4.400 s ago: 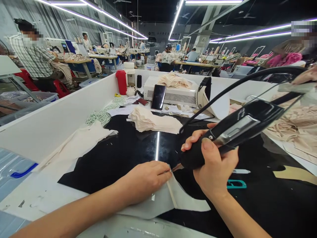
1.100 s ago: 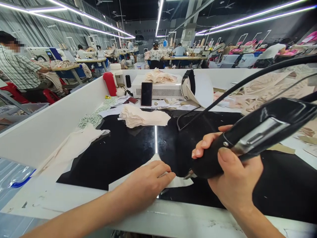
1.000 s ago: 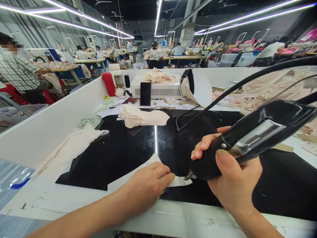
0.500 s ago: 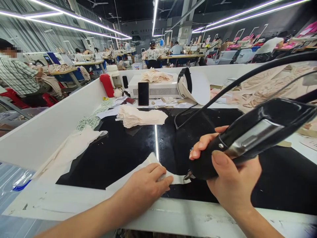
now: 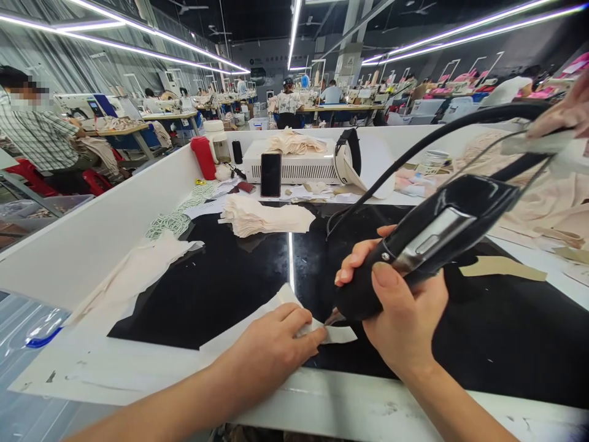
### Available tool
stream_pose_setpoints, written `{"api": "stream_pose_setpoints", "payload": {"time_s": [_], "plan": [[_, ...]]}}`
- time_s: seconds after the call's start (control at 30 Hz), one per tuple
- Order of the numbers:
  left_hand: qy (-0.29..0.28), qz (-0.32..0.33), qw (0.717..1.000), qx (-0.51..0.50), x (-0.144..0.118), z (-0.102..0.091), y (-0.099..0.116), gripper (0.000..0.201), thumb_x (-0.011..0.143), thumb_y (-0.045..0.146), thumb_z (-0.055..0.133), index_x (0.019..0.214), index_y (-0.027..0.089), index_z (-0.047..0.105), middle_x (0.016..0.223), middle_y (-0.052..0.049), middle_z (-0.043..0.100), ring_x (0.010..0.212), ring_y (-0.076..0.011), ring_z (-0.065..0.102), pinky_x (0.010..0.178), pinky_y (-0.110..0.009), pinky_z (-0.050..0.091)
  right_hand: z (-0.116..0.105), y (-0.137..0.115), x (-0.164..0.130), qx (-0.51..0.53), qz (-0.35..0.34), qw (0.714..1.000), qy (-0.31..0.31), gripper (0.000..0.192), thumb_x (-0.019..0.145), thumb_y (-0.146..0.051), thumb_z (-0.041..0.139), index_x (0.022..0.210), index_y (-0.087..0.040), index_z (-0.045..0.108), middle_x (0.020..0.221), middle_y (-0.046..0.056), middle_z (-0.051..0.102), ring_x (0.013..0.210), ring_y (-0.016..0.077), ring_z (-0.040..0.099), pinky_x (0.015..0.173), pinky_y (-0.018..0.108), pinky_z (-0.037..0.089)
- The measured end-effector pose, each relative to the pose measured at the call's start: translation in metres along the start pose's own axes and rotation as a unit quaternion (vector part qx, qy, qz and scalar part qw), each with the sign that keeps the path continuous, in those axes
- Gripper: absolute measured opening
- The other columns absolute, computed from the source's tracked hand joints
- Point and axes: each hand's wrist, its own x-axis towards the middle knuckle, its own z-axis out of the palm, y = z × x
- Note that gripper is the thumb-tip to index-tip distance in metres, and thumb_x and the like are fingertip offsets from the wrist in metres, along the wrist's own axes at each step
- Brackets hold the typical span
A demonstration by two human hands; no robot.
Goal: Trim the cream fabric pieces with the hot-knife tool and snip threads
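Note:
A white fabric piece (image 5: 248, 322) lies on a black work mat (image 5: 202, 294) near the front edge. My left hand (image 5: 280, 337) presses it down, fingers bent and close together; what lies under the palm is hidden. In my right hand (image 5: 405, 319) is a black corded hand-held tool (image 5: 432, 227) with a silver lever and a slim metal tip (image 5: 334, 317). That tip is at the fabric beside my left fingertips, and a narrow end of fabric reaches right past it. Farther back lies a stack of pale fabric pieces (image 5: 267, 216).
Behind the mat are a white slotted box (image 5: 294, 164), a phone (image 5: 271, 175) and a white visor (image 5: 363, 166). Cord (image 5: 170, 224) lies left. A tan flat piece (image 5: 504, 268) is at right. Another person's hand (image 5: 564, 113) holds something pale at upper right, near the cable.
My right hand has moved the tool left along the fabric, closer to my left fingers. Another person's hand has appeared at upper right. The left hand stays nearly in place.

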Motion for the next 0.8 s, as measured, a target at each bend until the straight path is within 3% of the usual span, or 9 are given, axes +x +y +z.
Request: {"api": "stream_pose_setpoints", "payload": {"time_s": [0.8], "plan": [[0.040,-0.032,0.998,-0.030,0.002,0.000,0.006,0.015,0.118,0.020,0.064,0.128,0.019,0.076,0.117,-0.010,0.069,0.106,-0.0261,0.069,0.094,-0.038,0.066,0.010,0.008,0.006,0.025,-0.010,0.999,-0.016,0.044,0.091,-0.046,0.100,0.119,-0.030,0.071,0.085,-0.007,0.076,0.061,0.0142,0.071,0.061,0.028,0.062]]}}
